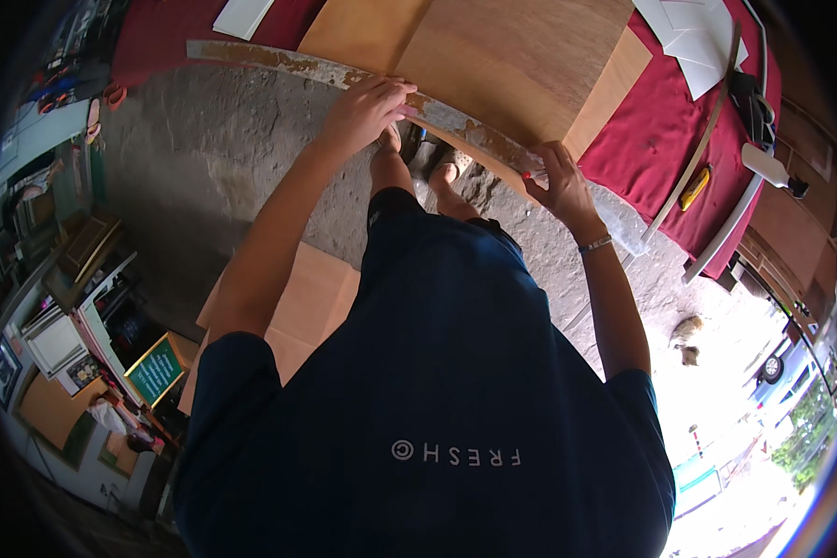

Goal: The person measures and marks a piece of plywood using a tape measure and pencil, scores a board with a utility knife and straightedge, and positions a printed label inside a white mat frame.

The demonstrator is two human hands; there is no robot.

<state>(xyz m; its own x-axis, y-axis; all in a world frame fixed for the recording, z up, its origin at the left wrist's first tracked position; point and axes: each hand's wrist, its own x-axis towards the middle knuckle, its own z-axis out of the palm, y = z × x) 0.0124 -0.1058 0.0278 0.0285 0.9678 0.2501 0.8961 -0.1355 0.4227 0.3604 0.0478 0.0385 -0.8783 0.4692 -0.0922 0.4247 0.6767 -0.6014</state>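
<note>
A brown plywood sheet (511, 65) lies over the table, and a strip of plywood (474, 152) shows below the worn table edge (279, 61). My left hand (367, 110) is closed at the left end of this strip, fingers bent over the edge. At its right end my right hand (564, 191) pinches the plywood, fingers on top and thumb lower. A small red spot shows by that thumb; I cannot make out what it is. Whether the strip belongs to the upper sheet is hard to tell. Another, lighter plywood sheet (358, 33) lies to the left.
Red cloth (628, 153) covers the table. On its right are white sheets (693, 42), a yellow cutter knife (695, 188) and a long thin strip (693, 158). More plywood (312, 298) stands behind my left arm. Frames and shelves (84, 325) crowd the left; an animal (686, 335) lies on the floor.
</note>
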